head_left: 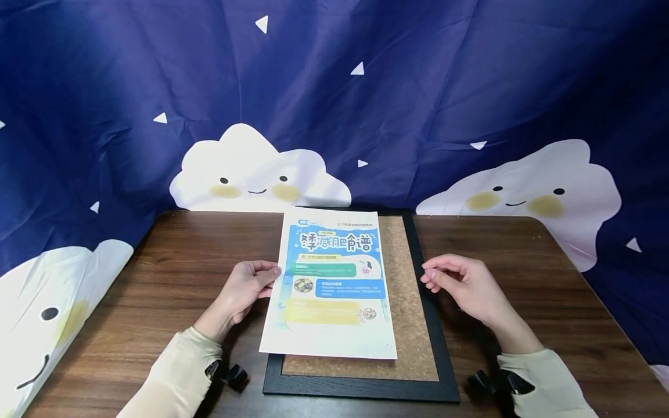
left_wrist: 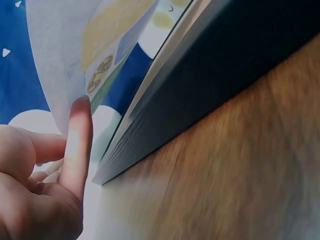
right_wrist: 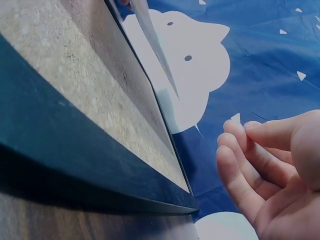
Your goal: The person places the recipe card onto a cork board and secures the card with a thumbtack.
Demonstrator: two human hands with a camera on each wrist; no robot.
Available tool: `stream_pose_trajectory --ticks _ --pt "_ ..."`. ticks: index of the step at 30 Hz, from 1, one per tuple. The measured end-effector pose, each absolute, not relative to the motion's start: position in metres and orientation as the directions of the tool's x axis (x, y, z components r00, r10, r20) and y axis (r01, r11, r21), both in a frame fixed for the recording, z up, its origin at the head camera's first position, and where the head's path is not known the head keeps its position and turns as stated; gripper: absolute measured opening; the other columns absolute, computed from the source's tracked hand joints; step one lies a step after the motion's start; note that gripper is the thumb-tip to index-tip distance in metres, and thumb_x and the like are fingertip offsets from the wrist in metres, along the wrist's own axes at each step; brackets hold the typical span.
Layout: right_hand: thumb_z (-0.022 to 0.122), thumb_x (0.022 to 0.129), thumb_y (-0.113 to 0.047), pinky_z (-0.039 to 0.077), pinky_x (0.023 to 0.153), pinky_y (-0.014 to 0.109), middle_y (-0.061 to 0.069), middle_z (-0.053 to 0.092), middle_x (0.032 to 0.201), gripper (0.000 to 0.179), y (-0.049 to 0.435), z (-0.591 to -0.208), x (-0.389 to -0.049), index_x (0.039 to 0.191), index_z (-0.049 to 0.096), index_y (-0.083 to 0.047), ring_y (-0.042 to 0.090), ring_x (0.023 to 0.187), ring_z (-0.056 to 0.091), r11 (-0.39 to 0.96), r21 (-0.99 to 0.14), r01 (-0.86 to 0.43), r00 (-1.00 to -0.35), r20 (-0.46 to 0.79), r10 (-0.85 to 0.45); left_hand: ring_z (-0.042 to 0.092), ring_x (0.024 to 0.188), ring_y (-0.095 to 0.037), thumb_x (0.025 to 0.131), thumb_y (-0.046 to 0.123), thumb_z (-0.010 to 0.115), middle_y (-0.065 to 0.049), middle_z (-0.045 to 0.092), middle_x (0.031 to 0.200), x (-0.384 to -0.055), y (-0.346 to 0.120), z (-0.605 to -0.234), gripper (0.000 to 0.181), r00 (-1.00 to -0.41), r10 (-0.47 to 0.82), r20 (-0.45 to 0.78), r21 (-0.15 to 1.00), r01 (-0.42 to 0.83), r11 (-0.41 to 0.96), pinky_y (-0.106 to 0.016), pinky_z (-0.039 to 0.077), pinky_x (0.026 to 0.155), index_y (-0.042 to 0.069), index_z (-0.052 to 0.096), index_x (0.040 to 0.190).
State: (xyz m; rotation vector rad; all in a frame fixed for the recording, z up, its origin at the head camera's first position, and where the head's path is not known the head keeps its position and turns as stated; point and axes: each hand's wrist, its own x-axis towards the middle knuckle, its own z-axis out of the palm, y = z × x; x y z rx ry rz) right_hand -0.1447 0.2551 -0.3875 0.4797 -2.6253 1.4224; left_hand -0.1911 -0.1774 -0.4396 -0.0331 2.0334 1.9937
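Note:
A printed paper sheet (head_left: 334, 339) in white, blue and yellow is held slightly above a black-framed cork board (head_left: 413, 302), covering most of its left and upper part. My left hand (head_left: 248, 290) pinches the sheet's left edge between thumb and fingers. In the left wrist view, the sheet (left_wrist: 52, 55) stands off from the black frame (left_wrist: 200, 75). To the right of the board, my right hand (head_left: 467, 284) hovers near the frame's edge. Its fingers are loosely bent, thumb close to the fingertips, and the right wrist view shows nothing held in that hand (right_wrist: 270, 165).
The board lies on a brown wooden table (head_left: 188, 255), wood showing on both sides of it. Behind the table hangs a dark blue cloth (head_left: 324, 87) printed with smiling clouds and white triangles. A small black device (head_left: 237, 376) sits at each wrist.

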Motion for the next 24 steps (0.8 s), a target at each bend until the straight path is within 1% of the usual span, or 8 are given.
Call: stream_pose_trajectory --ticks 4,9,16,24 --pt "0.063 0.104 0.006 0.063 0.07 0.026 0.019 0.079 0.093 0.014 0.252 -0.388 -0.146 0.114 0.073 0.011 0.009 0.077 0.075 0.477 -0.81 -0.343 -0.938 0.262 -0.229 0.072 0.074 -0.003 0.109 0.003 0.058 -0.003 0.079 0.088 -0.191 -0.17 -0.439 0.034 -0.958 0.184 -0.218 0.976 -0.217 0.027 -0.017 0.061 0.069 -0.021 0.058 0.134" --pt "0.063 0.104 0.009 0.062 0.069 0.025 0.021 0.078 0.093 0.015 0.249 -0.389 -0.147 0.114 0.072 0.014 0.007 0.077 0.074 0.441 -0.828 -0.348 -0.934 0.266 -0.238 0.072 0.073 -0.004 0.109 0.002 0.058 -0.004 0.079 0.087 -0.193 -0.161 -0.438 0.033 -0.959 0.184 -0.215 0.976 -0.214 0.024 -0.018 0.061 0.068 -0.021 0.059 0.133" --pt "0.062 0.104 0.008 0.062 0.07 0.025 0.021 0.079 0.094 0.015 0.247 -0.391 -0.148 0.114 0.072 0.013 0.008 0.078 0.073 0.445 -0.826 -0.346 -0.935 0.261 -0.241 0.072 0.072 -0.006 0.109 0.001 0.057 -0.006 0.078 0.087 -0.195 -0.152 -0.439 0.031 -0.959 0.181 -0.22 0.975 -0.216 0.044 -0.02 0.062 0.068 -0.019 0.061 0.132" --pt "0.063 0.105 0.005 0.062 0.07 0.026 0.019 0.079 0.096 0.016 0.244 -0.389 -0.147 0.116 0.073 0.011 0.009 0.078 0.073 0.446 -0.828 -0.339 -0.937 0.256 -0.239 0.073 0.074 -0.008 0.108 0.002 0.06 -0.015 0.08 0.095 -0.196 -0.143 -0.439 0.031 -0.961 0.193 -0.197 0.98 -0.187 0.072 -0.022 0.063 0.068 -0.018 0.063 0.131"
